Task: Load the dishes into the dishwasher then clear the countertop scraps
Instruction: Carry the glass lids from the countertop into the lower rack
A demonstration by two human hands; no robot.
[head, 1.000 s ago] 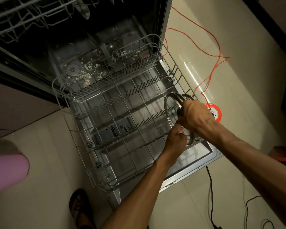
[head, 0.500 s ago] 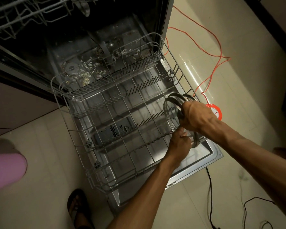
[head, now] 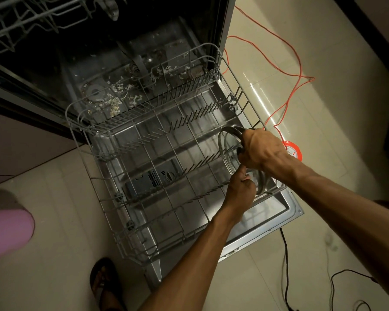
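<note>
Flanking the lower rack (head: 103, 194): orange cord (head: 295, 90), sandalled foot (head: 106, 286).

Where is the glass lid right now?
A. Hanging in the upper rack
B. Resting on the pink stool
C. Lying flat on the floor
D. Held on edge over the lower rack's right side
D: both hands, right hand and left hand, grip the glass lid upright over the right part of the lower rack.

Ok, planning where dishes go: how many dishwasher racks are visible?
2: the lower rack pulled out over the open door, and the upper rack at top left, partly out of frame.
</note>
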